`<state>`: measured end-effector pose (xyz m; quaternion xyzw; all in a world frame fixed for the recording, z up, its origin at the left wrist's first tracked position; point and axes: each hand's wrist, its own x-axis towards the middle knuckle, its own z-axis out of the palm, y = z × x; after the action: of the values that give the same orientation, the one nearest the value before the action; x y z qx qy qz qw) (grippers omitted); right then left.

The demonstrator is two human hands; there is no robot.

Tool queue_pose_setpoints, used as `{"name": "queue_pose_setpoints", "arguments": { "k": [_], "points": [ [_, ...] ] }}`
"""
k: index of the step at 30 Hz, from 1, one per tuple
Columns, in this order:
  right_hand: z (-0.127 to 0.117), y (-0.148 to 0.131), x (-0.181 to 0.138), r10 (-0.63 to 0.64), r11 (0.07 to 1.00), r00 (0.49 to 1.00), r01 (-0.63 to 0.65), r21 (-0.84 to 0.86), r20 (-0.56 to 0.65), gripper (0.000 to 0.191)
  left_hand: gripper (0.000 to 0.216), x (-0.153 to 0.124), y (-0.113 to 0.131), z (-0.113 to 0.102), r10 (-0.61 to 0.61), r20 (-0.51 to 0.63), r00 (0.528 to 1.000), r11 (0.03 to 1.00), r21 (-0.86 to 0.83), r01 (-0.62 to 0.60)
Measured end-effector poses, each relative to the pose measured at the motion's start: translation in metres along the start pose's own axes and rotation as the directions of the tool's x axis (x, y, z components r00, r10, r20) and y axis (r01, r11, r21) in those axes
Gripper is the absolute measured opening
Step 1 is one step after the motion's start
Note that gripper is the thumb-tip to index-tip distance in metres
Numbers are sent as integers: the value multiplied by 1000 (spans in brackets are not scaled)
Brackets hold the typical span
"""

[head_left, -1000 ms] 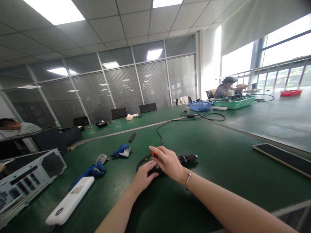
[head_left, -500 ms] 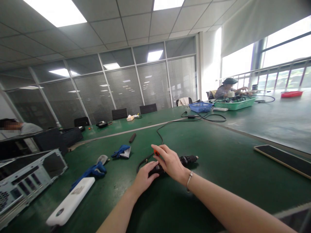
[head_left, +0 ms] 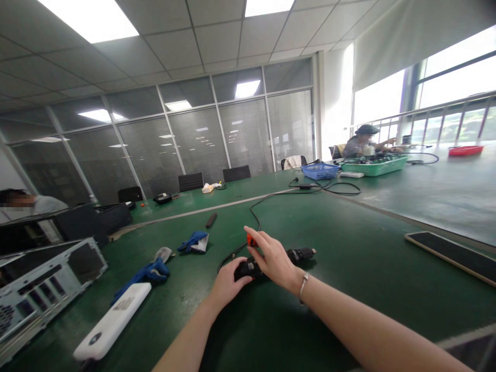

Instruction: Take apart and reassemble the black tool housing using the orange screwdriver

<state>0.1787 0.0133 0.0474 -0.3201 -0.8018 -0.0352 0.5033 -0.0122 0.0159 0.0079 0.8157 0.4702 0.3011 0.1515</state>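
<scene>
Black cylindrical tool [head_left: 297,255] lying toward the near edge of the green table [head_left: 368,294], its chuck end pointing to the right edge. The left hand [head_left: 227,281] is closed round the tool's rear end, concealing part of it; the right hand [head_left: 277,261] crosses above, covering the middle of the body. An orange piece [head_left: 251,241] is pinched between the right thumb and fingers, largely hidden; whether it joins the tool cannot be told. The metal case [head_left: 54,284] at the table's left and the dark flat panel [head_left: 457,256] toward its right edge are cut off by the view; the contents of the green basket [head_left: 382,167], near the far right corner, are hard to make out. The tabletop is glossy, divided by pale seams. Beyond its far edge: chairs [head_left: 236,173], a glass partition [head_left: 189,137] and a panelled ceiling [head_left: 166,39].
</scene>
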Motion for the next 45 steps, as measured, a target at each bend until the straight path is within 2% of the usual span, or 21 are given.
{"name": "queue_pose_setpoints", "arguments": {
  "k": [5, 11, 18, 21, 25, 27, 32, 38, 41, 45],
  "points": [
    [-1, 0, -1, 4, 1000, 1000, -4, 17, -8, 57, 51, 1, -5, -6, -12, 45, 999, 999, -33, 14],
    [-3, 2, 2, 31, 999, 1000, -31, -9, 1, 46, 52, 1, -6, -8, 9, 39, 999, 1000, -15, -9],
    [-4, 2, 0, -15, 997, 1000, 15, 70, -2, 56, 52, 0, -12, -12, -29, 66, 997, 996, -87, 35],
    [-6, 1, 0, -59, 992, 997, 64, 105, -49, 54, 51, 0, -12, -13, -38, 68, 997, 991, -123, 46],
    [-5, -5, -3, -106, 975, 979, 137, 174, -175, 51, 50, 0, -9, -12, -49, 58, 997, 988, -141, 57],
    [-1, -9, -6, -126, 965, 973, 165, 204, -193, 51, 46, 0, -7, -11, -59, 41, 997, 989, -133, 64],
    [14, -9, -12, -192, 949, 973, 217, 229, -126, 50, 31, -1, -5, -9, -20, 36, 999, 993, -113, 24],
    [22, -13, -11, -184, 957, 983, 173, 232, 23, 48, 21, 0, -14, -4, -14, 16, 1000, 993, -114, 16],
    [22, -22, -7, -183, 970, 975, 160, 181, 122, 44, 17, 0, -18, -1, -32, -14, 999, 996, -81, 31],
    [22, -28, 2, -169, 984, 971, 158, 78, 169, 33, 18, -1, -20, 1, -21, -39, 999, 999, -51, 18]
  ]
}}
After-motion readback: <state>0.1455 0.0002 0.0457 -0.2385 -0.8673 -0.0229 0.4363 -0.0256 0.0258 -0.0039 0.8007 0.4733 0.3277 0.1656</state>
